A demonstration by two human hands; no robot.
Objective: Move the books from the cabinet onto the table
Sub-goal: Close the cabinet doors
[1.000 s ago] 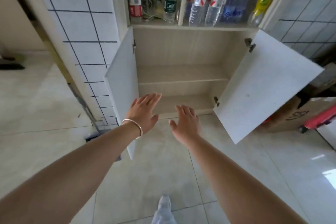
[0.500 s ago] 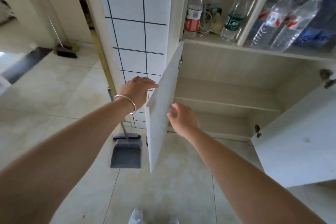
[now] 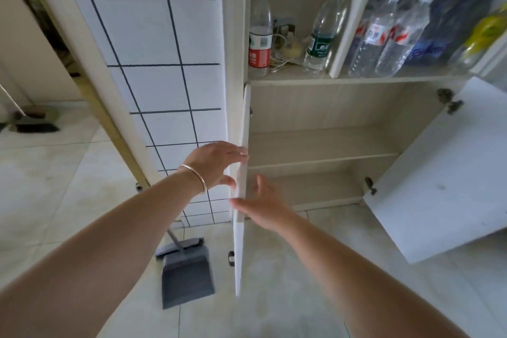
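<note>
- Two bare forearms reach forward from the bottom corners of the view over a pale, glossy tiled floor [image 3: 68,200].
- The right hand [image 3: 263,207] is spread wide, fingers straight and thumb out to the left, holding nothing; it sits just beside the inner face of the left cabinet door [image 3: 239,228], and whether it touches the panel cannot be told.
- The left hand [image 3: 216,163], with a thin metal bangle [image 3: 196,177] at the wrist, lies on the outer side of that same door, fingers extended and relaxed, their tips at the door's front edge.
- That left door is a smooth white panel seen almost edge-on; a small dark handle [image 3: 231,258] shows low on its outer face.
- A grey plastic dustpan [image 3: 186,277] stands on the floor just left of the door, its thin handle leaning up toward a wall of white tiles [image 3: 164,90] with dark grout lines.
- The right cabinet door [image 3: 439,186], also flat and white, stands swung out wide, with metal hinges on its inner edge.
- The cabinet [image 3: 323,107] is lined in light wood-grain board; its lower compartment shows a bare middle shelf [image 3: 315,148] and a bare floor, with no books visible anywhere in view.
- On the open ledge above stand clear plastic bottles [image 3: 384,35], one with a red cap and red label [image 3: 260,30], another with a green label [image 3: 321,33].
</note>
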